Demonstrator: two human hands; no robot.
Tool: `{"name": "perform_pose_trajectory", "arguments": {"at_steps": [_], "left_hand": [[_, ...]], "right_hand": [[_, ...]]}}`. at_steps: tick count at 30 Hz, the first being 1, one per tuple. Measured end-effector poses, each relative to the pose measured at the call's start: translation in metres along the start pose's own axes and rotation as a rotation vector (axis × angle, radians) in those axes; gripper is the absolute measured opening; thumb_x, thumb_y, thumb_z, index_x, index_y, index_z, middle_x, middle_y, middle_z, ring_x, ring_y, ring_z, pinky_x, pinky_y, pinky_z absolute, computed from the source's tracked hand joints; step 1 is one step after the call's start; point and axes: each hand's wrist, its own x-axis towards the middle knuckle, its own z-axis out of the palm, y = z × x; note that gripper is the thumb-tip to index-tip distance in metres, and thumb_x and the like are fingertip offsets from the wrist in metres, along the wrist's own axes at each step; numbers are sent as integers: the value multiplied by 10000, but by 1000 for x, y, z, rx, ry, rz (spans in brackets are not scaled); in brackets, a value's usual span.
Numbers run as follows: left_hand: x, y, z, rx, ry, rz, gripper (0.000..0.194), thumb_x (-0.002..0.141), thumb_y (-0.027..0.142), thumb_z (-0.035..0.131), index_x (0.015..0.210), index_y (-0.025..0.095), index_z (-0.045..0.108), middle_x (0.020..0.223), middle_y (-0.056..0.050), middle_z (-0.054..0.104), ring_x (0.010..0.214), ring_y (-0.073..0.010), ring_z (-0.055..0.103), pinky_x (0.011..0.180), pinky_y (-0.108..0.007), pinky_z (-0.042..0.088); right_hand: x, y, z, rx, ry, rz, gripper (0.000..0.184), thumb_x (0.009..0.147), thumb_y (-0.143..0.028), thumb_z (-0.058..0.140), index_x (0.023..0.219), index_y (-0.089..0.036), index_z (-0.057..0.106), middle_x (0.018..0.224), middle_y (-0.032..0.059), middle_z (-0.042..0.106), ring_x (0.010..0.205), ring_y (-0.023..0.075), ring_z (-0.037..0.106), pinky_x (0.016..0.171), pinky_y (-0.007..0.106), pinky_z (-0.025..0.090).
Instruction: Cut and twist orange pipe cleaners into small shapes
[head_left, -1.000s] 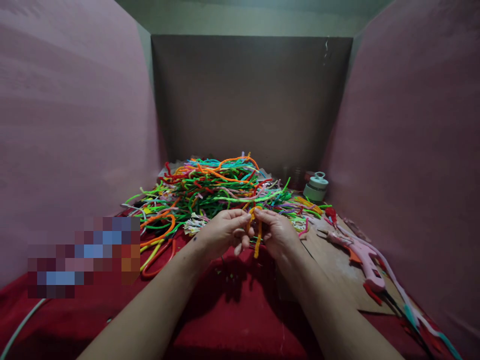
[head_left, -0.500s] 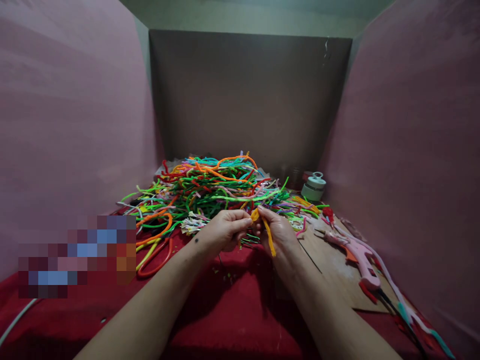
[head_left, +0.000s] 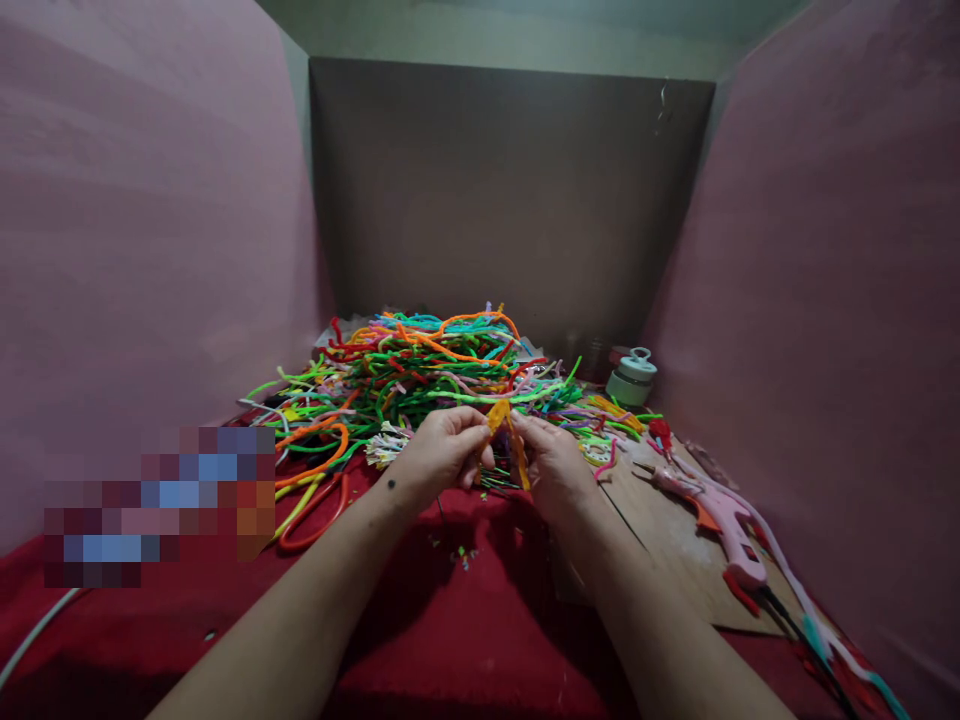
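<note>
An orange-yellow pipe cleaner (head_left: 498, 412) is bent to a peak between my two hands, its ends hanging down. My left hand (head_left: 452, 445) pinches it from the left side, fingers closed. From the right, my right hand (head_left: 551, 455) grips the other side with thumb and fingertips. Just behind the hands lies a big heap of many-coloured pipe cleaners (head_left: 435, 360). A bundle of white-tipped thin stems (head_left: 388, 446) rests beside my left hand, and several dark green stems (head_left: 498, 477) lie beneath the fingers.
On the right, a pink glue gun (head_left: 724, 515) lies on a brown board (head_left: 667, 540). Behind it stands a pale jar with a ring-topped lid (head_left: 631, 377). Red cloth (head_left: 465, 640) covers the table, with small scraps on it. Pink walls rise at both sides. A pixelated patch hides the left.
The pipe cleaner has gone from a bunched shape with one end hanging over my right hand to a peaked fold between the hands. My fingertips have shifted slightly along it.
</note>
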Motion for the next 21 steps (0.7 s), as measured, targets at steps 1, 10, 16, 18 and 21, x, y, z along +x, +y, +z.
{"name": "perform_pose_trajectory", "arguments": {"at_steps": [1, 10, 16, 18, 21], "left_hand": [[1, 0, 0, 10, 41, 18, 165, 733, 296, 520, 676, 142, 502, 532, 20, 583, 309, -29, 398, 325, -149, 269], [2, -1, -4, 84, 141, 70, 115, 732, 252, 500, 683, 148, 516, 535, 39, 584, 314, -33, 437, 315, -139, 283], [0, 2, -1, 104, 121, 71, 128, 727, 271, 513, 689, 149, 516, 524, 28, 591, 303, -43, 440, 296, -140, 278], [0, 1, 0, 122, 112, 78, 115, 725, 262, 511, 697, 151, 517, 513, 31, 582, 300, -48, 442, 292, -142, 284], [0, -1, 0, 144, 101, 77, 105, 726, 255, 511, 697, 154, 511, 524, 30, 582, 304, -53, 451, 291, -145, 294]], "right_hand": [[-1, -1, -1, -46, -2, 9, 183, 598, -299, 658, 621, -138, 573, 428, -72, 403, 347, 34, 280, 331, 173, 187], [-5, -4, -1, -81, -198, 16, 162, 622, -262, 652, 619, -130, 558, 506, -11, 572, 344, 59, 424, 326, 180, 317], [0, -4, 0, 27, -29, -186, 245, 578, -262, 719, 700, -153, 536, 539, -16, 597, 403, 82, 499, 392, 199, 407], [-1, -3, 1, -9, -6, -245, 236, 590, -264, 711, 704, -160, 533, 514, -31, 576, 393, 84, 490, 399, 206, 402], [-4, -4, 3, -110, 39, -361, 189, 642, -274, 670, 695, -170, 521, 494, -46, 546, 394, 82, 476, 416, 211, 391]]}}
